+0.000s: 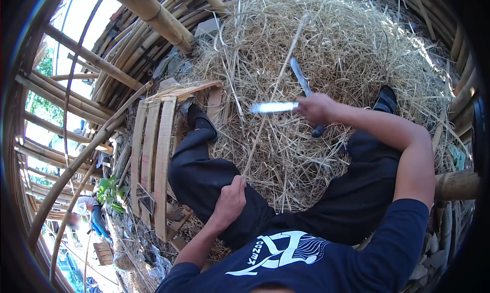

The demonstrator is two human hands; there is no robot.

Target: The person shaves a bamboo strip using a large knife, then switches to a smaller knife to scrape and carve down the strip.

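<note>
My left hand [230, 202] is closed, with its fingers pinching the lower end of a long thin bamboo strip [280, 78]. The strip slants up and away over the pile of shavings. In my right hand [317, 109] is a knife [275, 107], its bright, slightly blurred blade pointing left. That blade crosses the strip in view; whether they touch, I cannot tell. A second knife [300, 76] with a dark handle lies on the shavings, partly hidden behind my right hand.
Bamboo shavings [352, 43] cover the ground between and beyond my legs. A slatted wooden crate [166, 165] stands by my left leg. Bamboo poles [148, 12] form a frame at left, with another pole [457, 186] at right. Outside, a person [92, 211] appears lower left.
</note>
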